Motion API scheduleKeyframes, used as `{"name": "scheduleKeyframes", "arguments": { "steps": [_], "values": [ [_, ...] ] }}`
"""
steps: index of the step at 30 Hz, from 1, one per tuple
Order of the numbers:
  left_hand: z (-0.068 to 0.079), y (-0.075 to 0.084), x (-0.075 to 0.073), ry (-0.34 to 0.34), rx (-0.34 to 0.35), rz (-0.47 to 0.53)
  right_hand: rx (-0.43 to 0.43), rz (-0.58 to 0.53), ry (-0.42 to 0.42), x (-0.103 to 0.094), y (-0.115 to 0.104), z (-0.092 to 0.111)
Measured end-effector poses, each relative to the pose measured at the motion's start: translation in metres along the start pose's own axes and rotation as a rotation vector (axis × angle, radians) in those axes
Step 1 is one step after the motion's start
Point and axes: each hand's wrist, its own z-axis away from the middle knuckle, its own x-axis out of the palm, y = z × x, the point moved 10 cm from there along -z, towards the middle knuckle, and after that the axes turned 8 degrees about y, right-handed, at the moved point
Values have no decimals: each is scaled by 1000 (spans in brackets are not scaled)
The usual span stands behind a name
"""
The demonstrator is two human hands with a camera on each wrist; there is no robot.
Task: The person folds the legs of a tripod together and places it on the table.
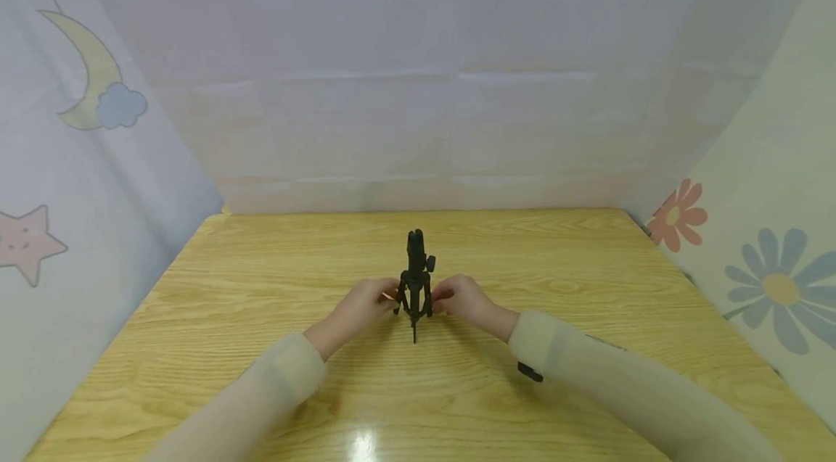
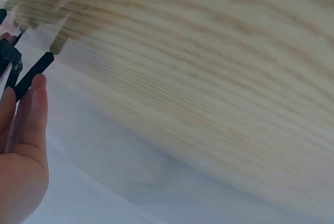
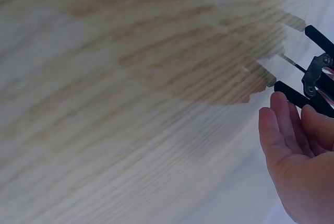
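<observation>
A small black tripod (image 1: 416, 259) stands upright near the middle of the wooden table, with a knob (image 1: 430, 263) on its right side. My left hand (image 1: 362, 302) pinches one of its legs from the left. From the opposite side, my right hand (image 1: 466, 299) pinches another leg. In the left wrist view, a tripod leg (image 2: 39, 71) passes between the thumb and fingers. The right wrist view shows a leg (image 3: 291, 94) between the right fingers and thumb, its foot end sticking out past the fingertips. The tripod's upper part is cut off in both wrist views.
The wooden table (image 1: 261, 252) reaches back to a pale hanging cloth (image 1: 418, 128). Printed cloths flank it, with a moon (image 1: 91, 63) at left and flowers (image 1: 780, 289) at right. A small black object (image 1: 530, 372) shows below the right sleeve.
</observation>
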Motion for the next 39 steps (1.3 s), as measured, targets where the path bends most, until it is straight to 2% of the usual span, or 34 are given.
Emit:
{"name": "scheduleKeyframes", "arguments": {
  "steps": [5,11,14,20,28,39],
  "values": [
    [-5,-1,0,-16,50,12,14,1,4,1,3,-2],
    [-9,-2,2,-84,105,30,25,-20,0,1,5,-3],
    [-10,-1,2,-97,146,26,-6,-20,-5,3,3,-4],
    [-11,3,2,-81,205,4,-70,0,4,5,0,-5],
    [-12,7,3,-65,240,-38,-107,5,32,3,-3,-3],
    [-10,11,5,-40,215,-149,-3,-33,66,4,-3,3]
  ]
}}
